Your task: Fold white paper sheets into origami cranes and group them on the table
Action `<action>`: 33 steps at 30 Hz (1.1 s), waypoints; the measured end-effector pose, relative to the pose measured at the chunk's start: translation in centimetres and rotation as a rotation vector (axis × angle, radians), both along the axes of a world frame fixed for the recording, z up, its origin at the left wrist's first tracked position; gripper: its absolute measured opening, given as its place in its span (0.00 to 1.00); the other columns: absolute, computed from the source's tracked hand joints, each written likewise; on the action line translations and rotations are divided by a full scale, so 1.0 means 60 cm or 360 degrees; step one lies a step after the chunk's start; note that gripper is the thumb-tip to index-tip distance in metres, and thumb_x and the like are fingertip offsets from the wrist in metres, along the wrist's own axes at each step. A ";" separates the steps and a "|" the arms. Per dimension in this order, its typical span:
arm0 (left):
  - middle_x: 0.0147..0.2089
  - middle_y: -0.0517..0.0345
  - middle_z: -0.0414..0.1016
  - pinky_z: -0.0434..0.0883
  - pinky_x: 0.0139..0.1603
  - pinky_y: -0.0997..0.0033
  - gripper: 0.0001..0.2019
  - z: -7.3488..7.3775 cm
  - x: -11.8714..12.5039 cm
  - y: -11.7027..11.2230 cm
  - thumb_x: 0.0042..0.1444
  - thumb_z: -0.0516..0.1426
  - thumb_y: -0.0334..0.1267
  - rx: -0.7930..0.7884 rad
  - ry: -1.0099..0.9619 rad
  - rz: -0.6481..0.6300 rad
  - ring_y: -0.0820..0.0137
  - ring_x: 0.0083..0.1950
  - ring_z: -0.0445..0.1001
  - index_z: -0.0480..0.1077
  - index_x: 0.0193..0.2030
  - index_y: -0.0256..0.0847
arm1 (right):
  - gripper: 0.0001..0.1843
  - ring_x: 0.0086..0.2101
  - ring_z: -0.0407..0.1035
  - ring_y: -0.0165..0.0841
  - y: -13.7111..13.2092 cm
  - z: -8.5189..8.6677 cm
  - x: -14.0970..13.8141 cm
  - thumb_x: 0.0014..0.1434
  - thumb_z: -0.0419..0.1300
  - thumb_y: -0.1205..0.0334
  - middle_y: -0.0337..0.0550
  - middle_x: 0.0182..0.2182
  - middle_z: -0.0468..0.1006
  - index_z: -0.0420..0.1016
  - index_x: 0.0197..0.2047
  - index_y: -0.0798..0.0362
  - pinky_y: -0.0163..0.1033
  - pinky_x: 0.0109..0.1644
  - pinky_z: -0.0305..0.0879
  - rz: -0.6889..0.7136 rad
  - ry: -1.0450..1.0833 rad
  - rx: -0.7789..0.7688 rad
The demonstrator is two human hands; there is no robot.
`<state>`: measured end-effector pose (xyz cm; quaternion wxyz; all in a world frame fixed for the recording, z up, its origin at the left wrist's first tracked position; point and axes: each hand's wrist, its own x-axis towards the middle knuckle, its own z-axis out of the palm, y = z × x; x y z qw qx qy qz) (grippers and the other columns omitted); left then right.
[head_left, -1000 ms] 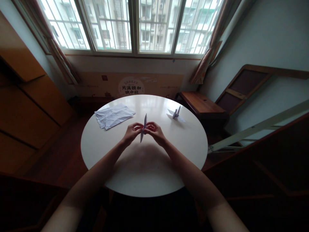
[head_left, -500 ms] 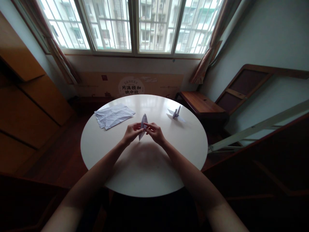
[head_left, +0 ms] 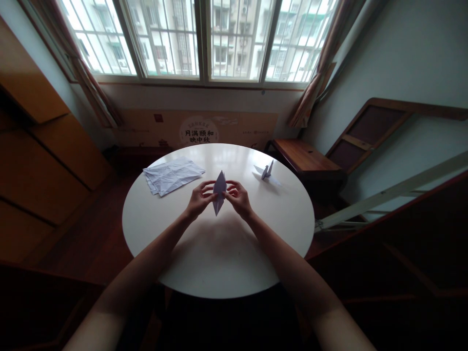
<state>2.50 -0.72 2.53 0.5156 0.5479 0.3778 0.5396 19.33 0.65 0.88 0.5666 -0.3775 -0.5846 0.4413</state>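
Note:
A folded piece of white paper [head_left: 219, 191], shaped like a narrow diamond, is held upright above the round white table [head_left: 219, 253]. My left hand [head_left: 199, 199] pinches its left side and my right hand [head_left: 237, 199] pinches its right side, both with fingers closed on it. The paper's flat face is turned toward me. A finished paper crane [head_left: 267, 171] stands on the table to the right, behind my hands. A loose stack of creased white sheets [head_left: 171, 176] lies to the left.
A wooden bench [head_left: 305, 158] stands right of the table, with a leaning wooden frame [head_left: 369, 129] behind it. A cardboard panel with printing [head_left: 199, 129] leans under the window. Wooden cabinets [head_left: 44, 156] line the left wall.
The folded paper turned from edge-on to face-on between my fingers. Both hands rose slightly and stayed pinched on it.

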 end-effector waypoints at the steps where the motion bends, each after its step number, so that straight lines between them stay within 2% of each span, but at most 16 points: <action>1: 0.45 0.49 0.78 0.76 0.41 0.64 0.28 0.000 0.000 0.001 0.40 0.70 0.41 0.0003 -0.0012 0.0013 0.64 0.39 0.79 0.71 0.49 0.37 | 0.25 0.28 0.65 0.27 0.000 0.001 0.000 0.45 0.69 0.53 0.36 0.32 0.68 0.71 0.47 0.50 0.35 0.31 0.66 0.0021 0.0033 -0.0033; 6: 0.37 0.51 0.79 0.76 0.42 0.62 0.18 -0.002 0.001 0.003 0.38 0.70 0.41 -0.0029 -0.0050 0.0017 0.62 0.37 0.78 0.76 0.35 0.34 | 0.18 0.31 0.68 0.30 -0.006 0.006 0.001 0.44 0.69 0.51 0.40 0.33 0.73 0.74 0.36 0.52 0.36 0.34 0.66 0.0111 0.0128 -0.0106; 11: 0.35 0.50 0.80 0.75 0.43 0.62 0.12 0.000 -0.001 0.001 0.41 0.67 0.39 -0.0103 -0.0088 0.0027 0.64 0.36 0.78 0.79 0.33 0.34 | 0.10 0.33 0.69 0.31 -0.012 0.012 0.001 0.45 0.68 0.56 0.40 0.33 0.75 0.78 0.30 0.52 0.38 0.37 0.68 0.0221 0.0188 -0.0089; 16: 0.35 0.45 0.80 0.75 0.40 0.61 0.16 0.002 -0.004 0.001 0.47 0.63 0.47 -0.0239 -0.0178 -0.0008 0.63 0.34 0.78 0.79 0.30 0.32 | 0.05 0.37 0.69 0.32 -0.011 0.012 0.002 0.45 0.66 0.61 0.41 0.36 0.72 0.81 0.28 0.52 0.39 0.42 0.68 0.0187 0.0094 -0.0014; 21: 0.39 0.47 0.80 0.75 0.43 0.61 0.20 0.001 -0.004 -0.003 0.37 0.71 0.40 -0.0116 0.0042 -0.0011 0.60 0.39 0.78 0.79 0.38 0.34 | 0.10 0.34 0.70 0.32 -0.009 0.008 0.003 0.49 0.65 0.55 0.41 0.33 0.73 0.77 0.29 0.54 0.40 0.39 0.68 0.0200 0.0039 -0.0096; 26: 0.45 0.46 0.79 0.76 0.46 0.57 0.30 0.002 -0.004 -0.002 0.36 0.72 0.41 -0.0045 -0.0004 -0.0018 0.58 0.43 0.79 0.75 0.48 0.34 | 0.24 0.29 0.71 0.31 -0.004 -0.002 0.000 0.42 0.71 0.52 0.34 0.28 0.72 0.67 0.39 0.50 0.39 0.36 0.68 0.0215 0.0160 -0.0214; 28: 0.43 0.47 0.78 0.76 0.45 0.58 0.34 0.002 -0.005 -0.002 0.36 0.72 0.40 -0.0050 0.0012 -0.0036 0.58 0.42 0.79 0.72 0.53 0.35 | 0.29 0.29 0.71 0.31 -0.001 -0.004 -0.001 0.41 0.72 0.52 0.32 0.26 0.72 0.65 0.43 0.49 0.39 0.37 0.69 0.0232 0.0236 -0.0245; 31: 0.37 0.52 0.78 0.76 0.44 0.59 0.46 0.001 -0.007 0.000 0.37 0.72 0.40 -0.0104 0.0026 -0.0031 0.61 0.40 0.79 0.61 0.64 0.38 | 0.33 0.28 0.71 0.31 0.001 -0.005 0.001 0.39 0.74 0.54 0.31 0.25 0.74 0.64 0.46 0.48 0.40 0.38 0.69 0.0276 0.0329 -0.0270; 33: 0.32 0.55 0.77 0.76 0.42 0.60 0.49 -0.003 -0.009 0.002 0.37 0.72 0.41 -0.0179 0.0013 -0.0028 0.63 0.37 0.79 0.57 0.66 0.36 | 0.34 0.28 0.71 0.31 0.001 -0.003 0.003 0.38 0.74 0.55 0.32 0.25 0.75 0.64 0.46 0.48 0.40 0.39 0.69 0.0300 0.0365 -0.0280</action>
